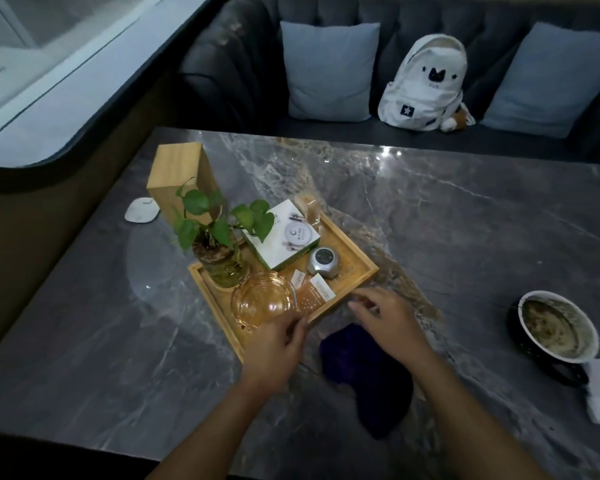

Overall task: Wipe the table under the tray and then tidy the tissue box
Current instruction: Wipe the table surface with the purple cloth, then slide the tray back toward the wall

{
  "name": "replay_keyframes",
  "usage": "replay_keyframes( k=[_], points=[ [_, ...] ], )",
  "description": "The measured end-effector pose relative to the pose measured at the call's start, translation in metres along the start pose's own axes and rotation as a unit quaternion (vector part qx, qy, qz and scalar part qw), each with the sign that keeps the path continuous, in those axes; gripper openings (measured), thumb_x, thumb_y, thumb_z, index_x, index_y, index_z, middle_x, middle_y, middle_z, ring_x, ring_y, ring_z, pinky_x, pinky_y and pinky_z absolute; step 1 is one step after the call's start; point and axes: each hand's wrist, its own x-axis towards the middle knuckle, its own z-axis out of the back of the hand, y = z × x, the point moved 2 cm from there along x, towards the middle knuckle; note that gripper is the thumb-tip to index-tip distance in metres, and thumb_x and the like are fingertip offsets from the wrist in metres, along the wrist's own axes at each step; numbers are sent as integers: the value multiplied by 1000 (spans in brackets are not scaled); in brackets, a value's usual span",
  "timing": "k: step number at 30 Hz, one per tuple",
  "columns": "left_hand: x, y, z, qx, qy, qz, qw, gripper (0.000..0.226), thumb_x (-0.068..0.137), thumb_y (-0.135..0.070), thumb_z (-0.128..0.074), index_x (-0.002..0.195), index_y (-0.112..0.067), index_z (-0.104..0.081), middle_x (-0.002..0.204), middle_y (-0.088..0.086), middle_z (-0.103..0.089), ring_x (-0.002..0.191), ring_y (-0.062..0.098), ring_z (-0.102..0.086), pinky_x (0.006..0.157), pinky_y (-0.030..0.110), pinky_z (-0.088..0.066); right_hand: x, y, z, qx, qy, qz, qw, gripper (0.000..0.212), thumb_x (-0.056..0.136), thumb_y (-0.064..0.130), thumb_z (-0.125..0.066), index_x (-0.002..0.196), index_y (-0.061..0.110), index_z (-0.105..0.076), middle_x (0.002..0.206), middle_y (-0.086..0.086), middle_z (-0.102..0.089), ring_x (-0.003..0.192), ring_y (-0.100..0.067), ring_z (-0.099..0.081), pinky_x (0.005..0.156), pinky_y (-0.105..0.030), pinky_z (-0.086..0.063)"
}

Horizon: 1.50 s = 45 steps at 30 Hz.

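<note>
Gripping the tray's near corner, left hand fingers curl; right hand fingers spread; labels unreadable.

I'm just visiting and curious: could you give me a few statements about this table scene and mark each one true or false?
1. The potted plant stands inside the wooden tray. True.
2. The dark cloth lies on top of the tray. False: it lies on the table, beside the tray's near corner.
3. Both hands are at the tray's near edges, the left hand beside the glass ashtray. True.
4. The right hand is holding the white bowl. False: the bowl sits untouched, far to the right.
5. A red backpack sits on the sofa. False: the backpack is white.
</note>
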Motion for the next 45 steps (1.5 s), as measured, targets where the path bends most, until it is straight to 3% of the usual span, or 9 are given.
replay_keyframes(
  k=[6,11,15,18,21,25,33,39,45],
  points=[
    [-5,24,47,-43,-138,84,986,30,86,-37,-46,76,-16,-64,64,1,-67,60,19,-65,59,44,-55,39,15,6,-17,-40,-22,999,23,89,16,-55,108,7,-64,104,-15,-69,90,-26,-61,81,-38,-51],
    [-2,58,73,-8,-199,191,961,29,87,-35,-45,87,-14,-65,78,9,-71,73,28,-67,68,48,-55,65,16,2,-65,-60,-42,995,20,90,14,-52,103,7,-65,99,-15,-68,84,-26,-57,74,-36,-48],
    [-1,74,80,54,-163,262,950,27,89,-30,-45,108,-15,-57,96,11,-71,88,35,-65,76,43,-52,79,12,-8,-107,-77,-63,989,16,90,14,-52,98,8,-64,98,-16,-67,86,-29,-58,76,-41,-50],
    [3,80,75,78,-76,309,945,39,90,-35,-42,121,-11,-41,109,20,-66,99,39,-61,82,44,-48,86,6,-13,-143,-81,-72,984,25,89,15,-53,111,5,-58,115,-18,-61,105,-34,-52,92,-47,-44],
    [10,83,69,92,-21,325,941,41,89,-37,-42,118,-9,-39,115,24,-61,105,40,-59,86,45,-46,91,1,-15,-186,-56,-100,976,34,90,19,-53,121,5,-51,127,-17,-54,118,-33,-44,99,-47,-35],
    [19,80,61,118,8,314,942,36,88,-39,-41,109,-9,-41,109,20,-64,98,38,-62,82,45,-49,95,-1,-18,-185,-43,-119,974,28,91,19,-52,114,3,-53,119,-17,-55,109,-33,-50,91,-43,-40],
    [30,80,52,129,-22,308,942,42,94,-18,-29,127,7,-31,116,30,-59,104,46,-57,87,50,-45,110,-10,-24,-178,-68,-133,973,24,94,15,-47,101,-6,-57,110,-24,-57,102,-37,-50,86,-44,-41],
    [12,86,56,129,-37,296,946,33,95,-16,-30,118,7,-35,104,27,-64,93,44,-63,81,52,-50,99,-14,-36,-175,-89,-96,976,20,92,10,-48,95,-7,-58,105,-26,-57,102,-36,-48,90,-43,-36],
    [-21,97,68,121,-59,318,939,22,94,-17,-36,105,2,-40,101,26,-64,94,42,-62,80,47,-48,91,-2,-60,-177,-72,-44,981,16,90,5,-50,92,-9,-58,104,-28,-59,101,-37,-49,90,-45,-35]
  ],
)
